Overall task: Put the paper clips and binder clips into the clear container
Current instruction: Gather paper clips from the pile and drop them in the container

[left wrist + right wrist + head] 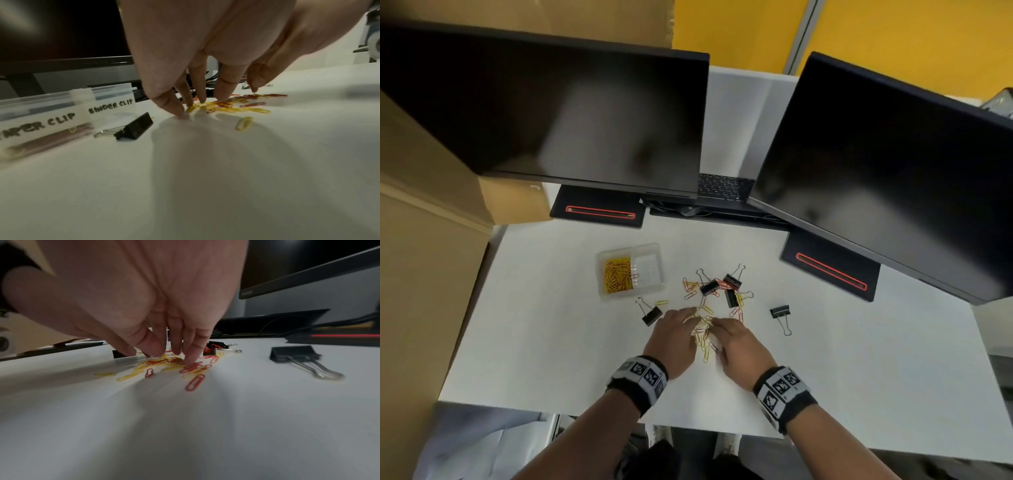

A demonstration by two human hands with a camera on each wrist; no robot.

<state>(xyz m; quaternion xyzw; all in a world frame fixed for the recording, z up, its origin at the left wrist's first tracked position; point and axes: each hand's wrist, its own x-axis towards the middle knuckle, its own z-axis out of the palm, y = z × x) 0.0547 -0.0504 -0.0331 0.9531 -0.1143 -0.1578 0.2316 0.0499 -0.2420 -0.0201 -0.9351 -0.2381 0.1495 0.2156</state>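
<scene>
Both hands low in the middle of the head view, palms down on the white desk (551,342). Left hand (674,337) with fingers spread and nearly straight, fingertips (190,104) pressing down at the left edge of the loose pile of paper clips (703,329); nothing gripped. Right hand (739,346) just right of it, fingers extended and bunched, fingertips (192,359) touching the red and yellow clips from the right side; no clip visibly pinched. Pile caught between the two hands, a few strays toward the lower edge of it.

Clear container (631,270) up and left of the hands, well apart from them, two compartments: left one holding yellow paper clips, right one looking bare. Handwritten labels on its side in the left wrist view, "BINDER CLIP" (111,107) and a partly cut-off "PER CLIP".

Black binder clips on the desk: one (650,313) just left of the left hand, between it and the container; a cluster of three (722,287) above the hands, mixed with more paper clips; one (780,315) alone to the right.

Two dark monitors (571,113) across the top of the frame, a keyboard (724,186) in the gap between them, cardboard (421,240) along the left edge.
</scene>
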